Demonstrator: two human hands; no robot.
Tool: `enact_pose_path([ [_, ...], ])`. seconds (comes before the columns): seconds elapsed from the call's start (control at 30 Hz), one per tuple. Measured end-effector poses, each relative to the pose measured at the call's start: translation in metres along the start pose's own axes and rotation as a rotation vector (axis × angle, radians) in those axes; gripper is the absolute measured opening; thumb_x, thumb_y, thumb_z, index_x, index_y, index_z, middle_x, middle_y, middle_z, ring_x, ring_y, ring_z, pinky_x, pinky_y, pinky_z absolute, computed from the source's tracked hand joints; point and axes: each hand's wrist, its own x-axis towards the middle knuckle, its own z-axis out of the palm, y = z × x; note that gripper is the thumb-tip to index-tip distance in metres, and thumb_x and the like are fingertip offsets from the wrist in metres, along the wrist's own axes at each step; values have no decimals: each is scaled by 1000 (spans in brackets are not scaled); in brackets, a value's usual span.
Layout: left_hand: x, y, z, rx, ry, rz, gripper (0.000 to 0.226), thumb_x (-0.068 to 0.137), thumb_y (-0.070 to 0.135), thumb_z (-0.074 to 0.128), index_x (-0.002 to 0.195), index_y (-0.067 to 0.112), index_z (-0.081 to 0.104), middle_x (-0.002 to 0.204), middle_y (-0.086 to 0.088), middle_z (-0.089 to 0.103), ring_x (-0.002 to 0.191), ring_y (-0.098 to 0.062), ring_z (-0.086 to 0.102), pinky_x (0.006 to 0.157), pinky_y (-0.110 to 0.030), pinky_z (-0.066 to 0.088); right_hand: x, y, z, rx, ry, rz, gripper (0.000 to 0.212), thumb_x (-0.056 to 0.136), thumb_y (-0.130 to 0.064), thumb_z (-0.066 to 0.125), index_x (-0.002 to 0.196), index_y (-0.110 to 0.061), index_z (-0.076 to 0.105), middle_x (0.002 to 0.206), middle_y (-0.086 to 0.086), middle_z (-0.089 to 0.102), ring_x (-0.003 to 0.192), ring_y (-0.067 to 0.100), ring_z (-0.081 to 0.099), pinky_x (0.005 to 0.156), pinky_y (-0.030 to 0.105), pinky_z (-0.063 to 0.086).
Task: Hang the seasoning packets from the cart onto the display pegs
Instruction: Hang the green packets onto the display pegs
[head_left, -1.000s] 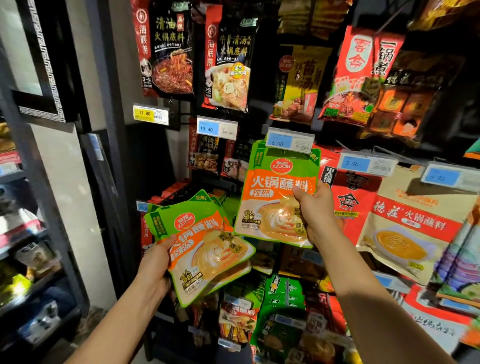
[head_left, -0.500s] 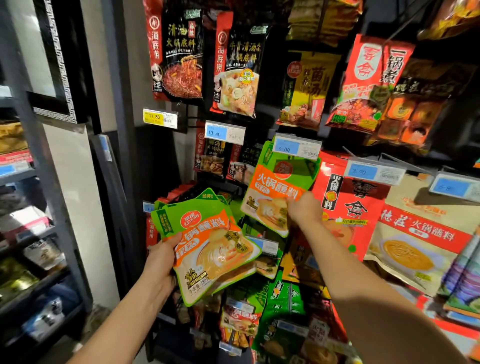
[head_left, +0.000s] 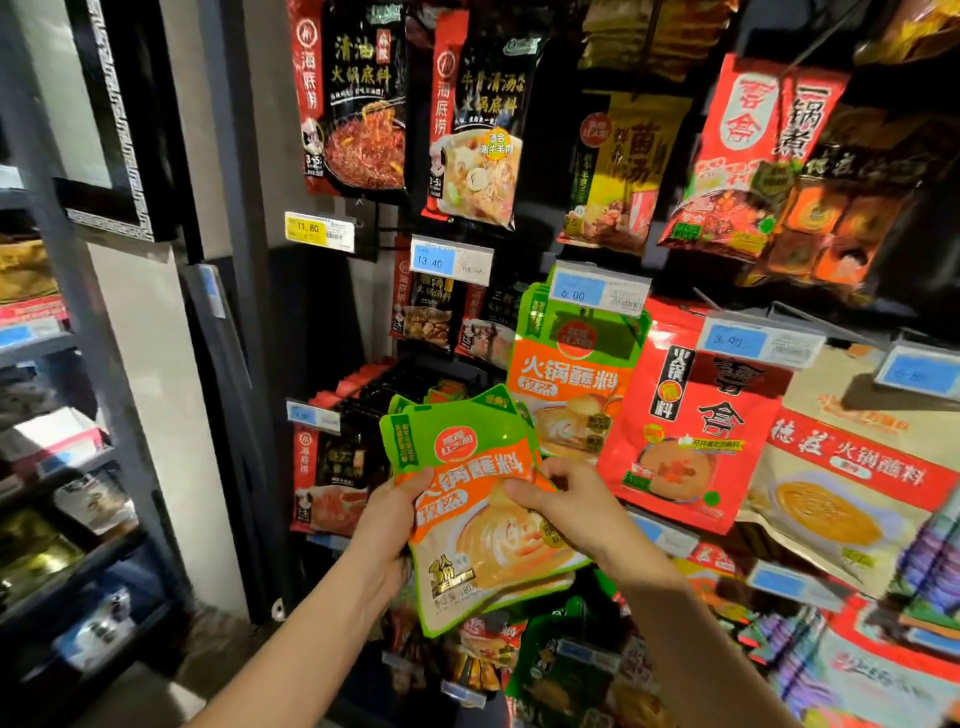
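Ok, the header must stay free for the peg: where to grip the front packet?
Pinch the front packet at its right edge, in the orange band, from the right, where the right hand sits. The left hand grips the left edge; the green header points up, clear.

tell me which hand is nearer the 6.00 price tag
Right. The right hand sits below the 6.00 price tag, almost straight under it, pinching the packet stack at its right edge. The left hand grips the stack's left edge, further off to the tag's lower left.
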Motion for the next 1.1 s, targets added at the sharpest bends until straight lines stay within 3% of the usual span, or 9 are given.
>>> enact_pose_path([
  [0.1, 0, -4, 2, -31, -16, -25, 31, 98, 24, 65, 122, 5, 68, 112, -20, 75, 103, -39, 71, 97, -54, 55, 1, 11, 0, 123, 3, 56, 52, 81, -57, 81, 117, -21, 72, 120, -3, 72, 113, 21, 66, 96, 45, 54],
  [0.23, -4, -4, 5, -52, -56, -38, 35, 95, 28, 68, 122, 5, 70, 110, -18, 76, 102, -36, 73, 94, -51, 57, -2, 14, -4, 116, 34, -31, 26, 100, -29, 66, 109, -5, 68, 109, 14, 73, 106, 37, 68, 100, 56, 52],
  [0.37, -9, -2, 5, -80, -78, -30, 34, 94, 37, 69, 118, 14, 72, 109, -11, 77, 98, -27, 75, 81, -40, 59, -1, 14, -4, 256, 50, -41, 23, 105, -10, 56, 122, -21, 69, 116, -4, 77, 114, 18, 70, 103, 45, 52],
  [0.5, -9, -2, 0, -63, -78, 0, 37, 94, 43, 68, 120, 18, 72, 111, -8, 77, 103, -25, 74, 97, -49, 55, 4, 19, -4, 359, 61, -52, 27, 105, -21, 58, 132, -29, 61, 131, -12, 69, 125, 6, 61, 108, 36, 47],
  [0.67, -6, -1, -6, -79, -45, 21, 33, 95, 33, 69, 122, 13, 71, 112, -12, 76, 104, -31, 74, 100, -58, 53, 41, 78, -17, 464, 88, -40, 117, 57, -83, 78, 155, -33, 39, 158, -5, 46, 147, 22, 41, 120, 58, 34],
  [0.8, -1, 7, -5, -71, 6, 72, 18, 98, 24, 66, 111, 12, 71, 102, -11, 78, 84, -25, 77, 80, -47, 59, 18, 38, -20, 577, 198, -35, 76, 94, -48, 69, 158, -27, 34, 157, -4, 46, 144, 19, 43, 121, 51, 33],
  [0.9, 1, 11, -4, -74, 18, 67, 13, 99, 23, 66, 104, 13, 71, 97, -11, 79, 77, -22, 77, 76, -43, 59, 10, 26, -21, 593, 245, -56, 67, 97, -43, 64, 157, -28, 37, 157, -4, 46, 145, 21, 44, 120, 51, 35],
  [1.0, 1, 14, -2, -79, 3, 70, 14, 99, 23, 65, 106, 12, 70, 98, -11, 79, 79, -24, 77, 72, -42, 60, 3, 15, -23, 614, 276, -99, 28, 107, -26, 55, 132, -36, 47, 127, -17, 61, 117, 6, 58, 108, 35, 39],
  [1.1, 2, 16, -2, -85, 17, 84, 14, 100, 22, 64, 107, 12, 70, 98, -11, 79, 81, -24, 77, 73, -42, 60, -3, 9, -30, 587, 307, -141, 52, 105, -31, 57, 153, -33, 37, 145, -15, 51, 133, 10, 49, 118, 39, 33],
])
